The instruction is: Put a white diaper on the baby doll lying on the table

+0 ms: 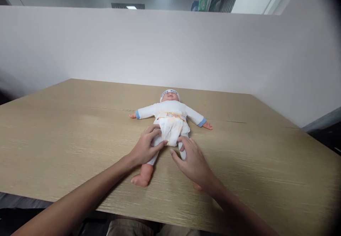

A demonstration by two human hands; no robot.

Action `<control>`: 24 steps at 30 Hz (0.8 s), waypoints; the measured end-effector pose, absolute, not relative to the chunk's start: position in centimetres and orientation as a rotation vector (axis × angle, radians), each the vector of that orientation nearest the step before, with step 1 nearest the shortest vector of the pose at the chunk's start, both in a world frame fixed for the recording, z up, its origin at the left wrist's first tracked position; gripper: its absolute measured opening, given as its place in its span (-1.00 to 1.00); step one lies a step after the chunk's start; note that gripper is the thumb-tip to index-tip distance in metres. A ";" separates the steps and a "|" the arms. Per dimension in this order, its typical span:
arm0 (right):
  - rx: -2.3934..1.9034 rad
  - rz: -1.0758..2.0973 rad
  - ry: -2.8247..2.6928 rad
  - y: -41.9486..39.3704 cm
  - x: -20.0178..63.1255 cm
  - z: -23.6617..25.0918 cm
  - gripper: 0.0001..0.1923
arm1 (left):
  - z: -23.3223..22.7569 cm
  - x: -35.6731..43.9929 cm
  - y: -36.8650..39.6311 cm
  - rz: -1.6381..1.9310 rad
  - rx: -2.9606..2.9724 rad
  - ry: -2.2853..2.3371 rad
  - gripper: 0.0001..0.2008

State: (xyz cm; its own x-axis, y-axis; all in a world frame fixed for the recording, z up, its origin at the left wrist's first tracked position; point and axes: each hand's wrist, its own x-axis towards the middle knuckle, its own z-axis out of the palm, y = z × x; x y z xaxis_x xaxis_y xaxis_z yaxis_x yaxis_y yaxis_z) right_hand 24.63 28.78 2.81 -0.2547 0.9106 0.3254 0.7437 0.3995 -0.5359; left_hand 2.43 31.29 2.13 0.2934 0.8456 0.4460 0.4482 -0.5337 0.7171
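A baby doll [170, 107] lies on its back on the table, arms spread, in a white outfit with blue cuffs and a lettered white headband. Around its hips sits a white diaper [172, 131] with an orange printed waistband. My left hand [147, 145] rests over one doll leg, thumb at the diaper's lower edge and fingers along its side, apart from the thumb. On the other leg, my right hand [193, 159] has its fingers bent at the diaper's leg edge and its thumb held away. The right hand and forearm hide most of that leg and foot.
The wooden table [80, 129] spreads out on both sides of the doll, with a thin seam across it. A pale partition wall [149, 48] rises behind the far edge. My lap [130, 227] is at the near edge.
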 end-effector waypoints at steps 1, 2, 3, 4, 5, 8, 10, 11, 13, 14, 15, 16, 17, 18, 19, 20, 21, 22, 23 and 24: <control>-1.399 0.367 -2.070 28.7 24.6 2.8 -0.84 | 2.2 2.4 31.3 1.150 2.104 1.151 -0.87; -1.395 0.372 -2.071 28.7 24.7 2.9 -0.84 | 2.3 2.4 31.2 1.147 2.102 1.147 -0.87; -1.393 0.380 -2.072 28.7 24.7 2.9 -0.83 | 2.4 2.4 31.2 1.144 2.103 1.142 -0.87; -1.395 0.390 -2.073 28.6 24.7 3.0 -0.83 | 2.5 2.4 31.3 1.140 2.106 1.137 -0.87; -1.399 0.403 -2.075 28.6 24.7 3.0 -0.84 | 2.5 2.4 31.3 1.135 2.111 1.133 -0.87; -1.413 0.430 -2.076 28.6 24.8 3.3 -0.86 | 2.4 2.3 31.5 1.110 2.120 1.133 -0.85; -1.415 0.448 -2.073 28.7 24.8 3.4 -0.86 | 2.1 2.2 31.7 1.097 2.104 1.164 -0.82; -1.417 0.460 -2.064 28.8 24.8 3.5 -0.85 | 1.9 2.2 31.8 1.099 2.087 1.182 -0.80; -1.429 0.482 -2.032 28.9 24.7 3.5 -0.81 | 1.5 2.1 32.1 1.108 2.043 1.204 -0.77; -1.441 0.493 -2.006 29.0 24.7 3.5 -0.79 | 1.3 2.1 32.2 1.115 2.014 1.208 -0.75; -1.454 0.508 -1.973 29.1 24.7 3.4 -0.77 | 1.1 2.1 32.2 1.123 1.981 1.210 -0.73; -1.463 0.529 -1.933 29.3 24.7 3.4 -0.75 | 1.0 2.1 32.3 1.127 1.946 1.207 -0.71; -1.460 0.559 -1.885 29.4 24.8 3.3 -0.73 | 0.9 2.1 32.4 1.128 1.909 1.200 -0.70; -1.446 0.595 -1.830 29.6 24.9 3.2 -0.71 | 0.9 2.1 32.5 1.129 1.870 1.187 -0.69; -1.427 0.631 -1.776 29.9 25.0 3.2 -0.69 | 0.9 2.1 32.6 1.136 1.828 1.169 -0.68; -1.408 0.662 -1.729 30.1 25.2 3.1 -0.66 | 0.9 2.1 32.7 1.145 1.786 1.146 -0.66; -1.397 0.683 -1.692 30.3 25.5 3.1 -0.62 | 0.9 2.1 32.8 1.155 1.740 1.126 -0.63; -1.397 0.698 -1.668 30.5 25.7 3.2 -0.59 | 0.9 2.1 32.9 1.175 1.690 1.113 -0.60; -1.405 0.709 -1.657 30.6 26.0 3.3 -0.57 | 0.8 2.2 32.9 1.199 1.637 1.109 -0.56; -1.420 0.717 -1.659 30.7 26.3 3.4 -0.56 | 0.7 2.2 33.0 1.223 1.586 1.109 -0.53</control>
